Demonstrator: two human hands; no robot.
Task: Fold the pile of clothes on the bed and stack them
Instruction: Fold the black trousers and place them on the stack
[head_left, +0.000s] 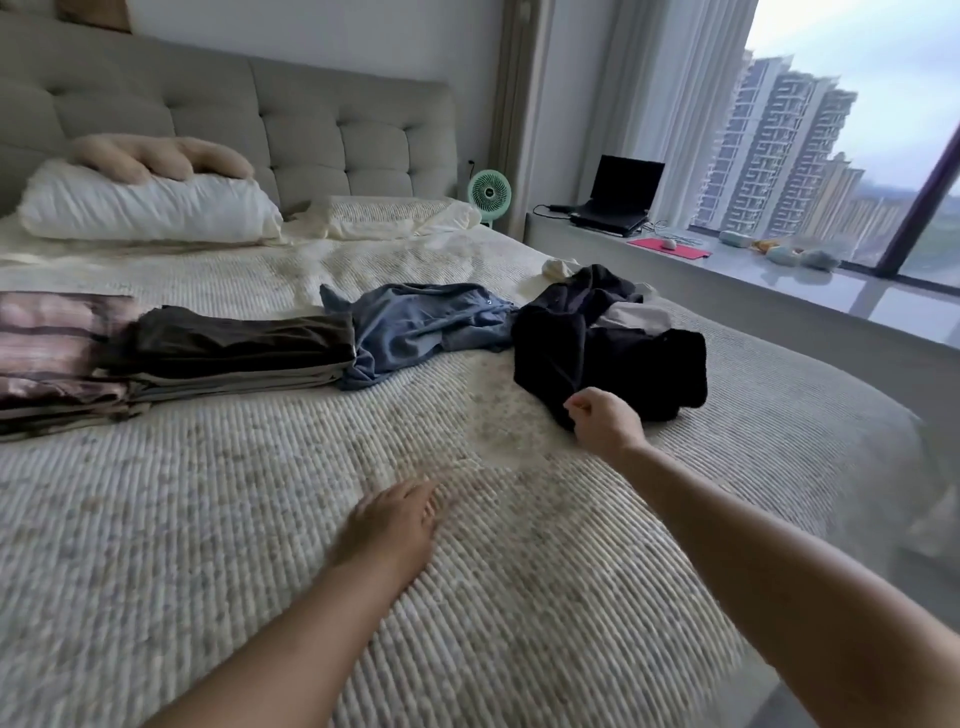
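A crumpled heap of dark clothes (613, 348) lies on the bed's right side. My right hand (602, 418) pinches the near edge of a black garment in that heap. My left hand (395, 519) lies flat and blurred on the ribbed bedspread (260, 519), holding nothing. A loose blue garment (415, 327) lies spread out in the middle of the bed. Left of it sits a stack of folded clothes (228, 353) with a dark brown piece on top, beside a folded pink striped piece (47, 343).
Two pillows (150, 208) lean near the grey headboard (311, 119). A small white item (558, 267) lies behind the dark heap. A green fan (489, 193) stands beside the bed. A laptop (621, 195) and small objects sit on the window ledge (779, 280) at right.
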